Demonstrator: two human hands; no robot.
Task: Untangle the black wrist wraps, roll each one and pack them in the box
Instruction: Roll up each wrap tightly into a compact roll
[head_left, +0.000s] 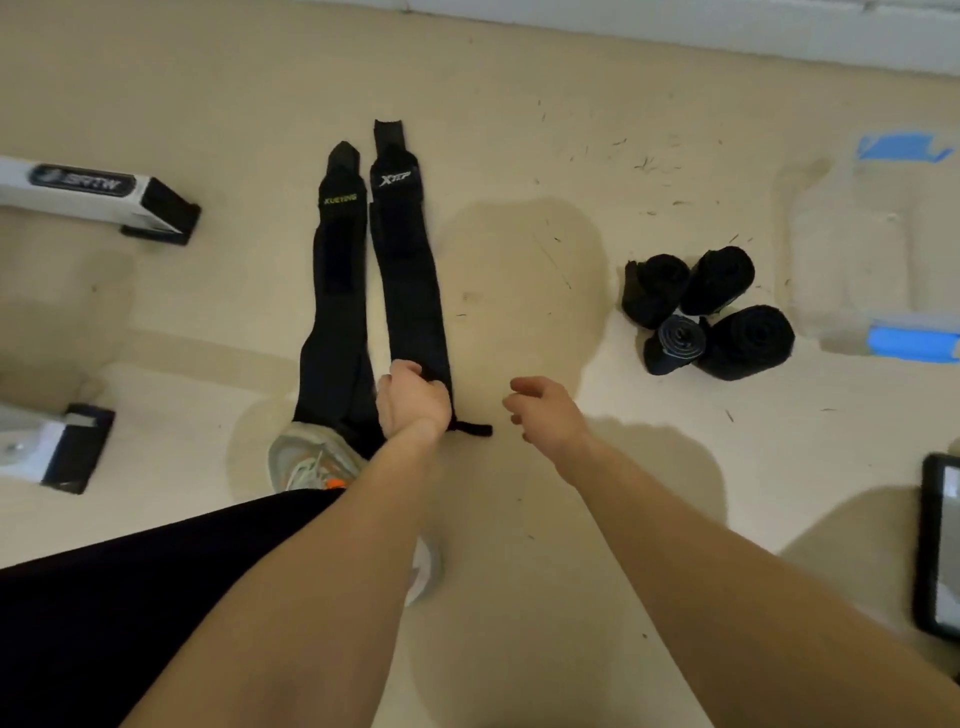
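Two long black wrist wraps lie flat side by side on the beige floor: one with yellow lettering (335, 291) on the left, one with a white logo (410, 270) on the right. My left hand (413, 402) grips the near end of the right wrap, whose thumb loop (474, 429) sticks out beside my wrist. My right hand (540, 410) hovers just right of that end, fingers loosely curled and holding nothing. Several rolled black wraps (711, 312) sit in a cluster to the right. A clear plastic box (878, 249) with blue tape stands at the far right.
A white and black carton (98, 195) lies at the left, another (57, 447) below it. My shoe (306, 462) and black-clad leg are under the left wrap's near end. A dark tablet (940, 545) sits at the right edge. A wall skirting runs along the top.
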